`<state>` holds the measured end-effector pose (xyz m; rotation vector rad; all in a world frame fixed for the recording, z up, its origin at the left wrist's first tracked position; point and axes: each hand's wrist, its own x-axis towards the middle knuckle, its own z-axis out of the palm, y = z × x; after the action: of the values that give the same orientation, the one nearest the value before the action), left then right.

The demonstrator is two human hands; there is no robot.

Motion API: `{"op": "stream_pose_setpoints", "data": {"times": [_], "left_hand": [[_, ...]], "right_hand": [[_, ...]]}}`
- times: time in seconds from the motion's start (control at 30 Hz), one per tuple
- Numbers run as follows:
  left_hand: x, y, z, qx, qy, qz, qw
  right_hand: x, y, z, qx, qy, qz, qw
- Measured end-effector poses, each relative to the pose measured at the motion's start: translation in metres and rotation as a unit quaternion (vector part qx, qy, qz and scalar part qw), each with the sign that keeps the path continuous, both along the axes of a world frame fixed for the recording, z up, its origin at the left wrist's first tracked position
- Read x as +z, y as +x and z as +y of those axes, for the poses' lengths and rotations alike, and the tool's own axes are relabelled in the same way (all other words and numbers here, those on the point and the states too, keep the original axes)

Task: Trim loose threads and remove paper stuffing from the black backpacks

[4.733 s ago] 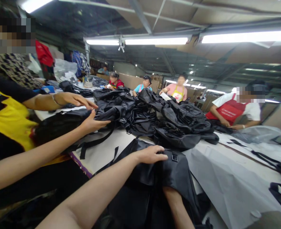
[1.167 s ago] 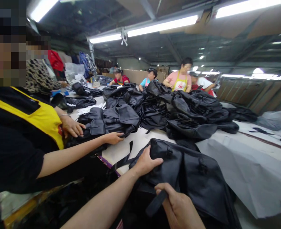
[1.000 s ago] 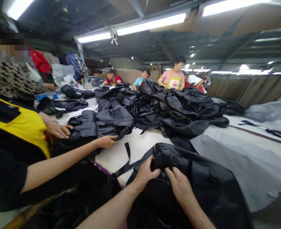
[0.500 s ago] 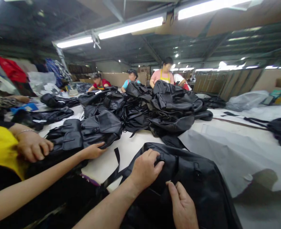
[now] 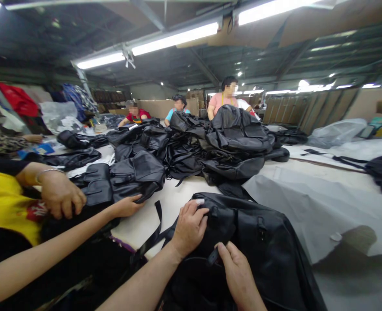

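Observation:
A black leather-look backpack [image 5: 271,255] lies on the table right in front of me, its two front pockets with small loops facing up. My left hand [image 5: 191,226] grips the upper left part of the backpack, fingers bent over it beside a small loop. Something small and white shows at its fingertips; I cannot make out what it is. Lower down, my right hand [image 5: 238,270] pinches a short black strap end [image 5: 213,258] between thumb and forefinger, just above the backpack's surface.
A heap of black backpacks [image 5: 184,151] covers the table's middle. At left, a co-worker's hands [image 5: 63,196] touch another black backpack [image 5: 139,172]. Grey sheeting [image 5: 307,211] lies at right. A loose black strap [image 5: 155,229] trails left of my backpack. More people work across the table.
My left hand has shifted slightly left on the backpack. My right hand has moved left and up, and the strap end in it now shows. The co-worker's bangled hand has moved right.

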<state>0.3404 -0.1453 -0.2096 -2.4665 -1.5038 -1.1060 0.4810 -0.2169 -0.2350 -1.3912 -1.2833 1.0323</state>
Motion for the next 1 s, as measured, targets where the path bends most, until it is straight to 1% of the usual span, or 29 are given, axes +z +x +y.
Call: {"op": "stream_pose_setpoints", "data": {"times": [0.07, 0.17, 0.2, 0.27, 0.3, 0.37, 0.4, 0.47, 0.53, 0.6, 0.67, 0.73, 0.8, 0.87, 0.93, 1.0], "left_hand": [[0.014, 0.006, -0.005, 0.004, -0.043, 0.007, 0.999], [0.03, 0.014, -0.001, 0.011, -0.169, 0.01, 0.986], [0.033, 0.016, 0.003, 0.009, -0.213, 0.002, 0.977], [0.035, 0.019, 0.012, -0.005, -0.283, -0.027, 0.959], [0.035, 0.02, 0.017, -0.015, -0.318, -0.053, 0.947], [0.033, 0.02, 0.024, -0.03, -0.393, -0.119, 0.911], [0.031, 0.02, 0.026, -0.034, -0.432, -0.15, 0.889], [0.03, 0.017, 0.028, -0.042, -0.493, -0.2, 0.846], [0.03, 0.014, 0.028, -0.056, -0.525, -0.232, 0.817], [0.032, 0.01, 0.028, -0.075, -0.555, -0.272, 0.783], [0.035, 0.007, 0.028, -0.096, -0.583, -0.309, 0.745], [0.036, 0.006, 0.029, -0.114, -0.603, -0.338, 0.713], [0.038, 0.004, 0.031, -0.125, -0.617, -0.359, 0.689], [0.038, 0.003, 0.032, -0.131, -0.625, -0.373, 0.673], [0.038, 0.003, 0.033, -0.133, -0.629, -0.382, 0.664], [0.038, 0.002, 0.033, -0.133, -0.628, -0.388, 0.661]], "right_hand": [[0.004, 0.002, -0.001, -0.016, 0.014, 0.015, 1.0], [0.017, 0.004, -0.01, -0.034, 0.06, 0.04, 0.997], [0.023, 0.004, -0.014, -0.026, 0.076, 0.05, 0.996], [0.034, 0.005, -0.02, 0.02, 0.093, 0.067, 0.993], [0.039, 0.005, -0.022, 0.049, 0.089, 0.073, 0.992], [0.045, 0.004, -0.024, 0.089, 0.056, 0.09, 0.99], [0.045, 0.003, -0.023, 0.093, 0.03, 0.102, 0.99], [0.043, 0.001, -0.02, 0.078, -0.029, 0.136, 0.987], [0.038, -0.001, -0.018, 0.068, -0.08, 0.164, 0.981], [0.034, -0.003, -0.017, 0.083, -0.116, 0.176, 0.974], [0.032, -0.005, -0.016, 0.109, -0.138, 0.174, 0.969], [0.03, -0.005, -0.014, 0.12, -0.145, 0.165, 0.968], [0.028, -0.004, -0.006, 0.108, -0.139, 0.148, 0.973], [0.024, 0.0, 0.004, 0.087, -0.119, 0.113, 0.983], [0.018, 0.003, 0.016, 0.073, -0.078, 0.065, 0.992], [0.012, 0.005, 0.025, 0.077, -0.028, 0.02, 0.996]]}}
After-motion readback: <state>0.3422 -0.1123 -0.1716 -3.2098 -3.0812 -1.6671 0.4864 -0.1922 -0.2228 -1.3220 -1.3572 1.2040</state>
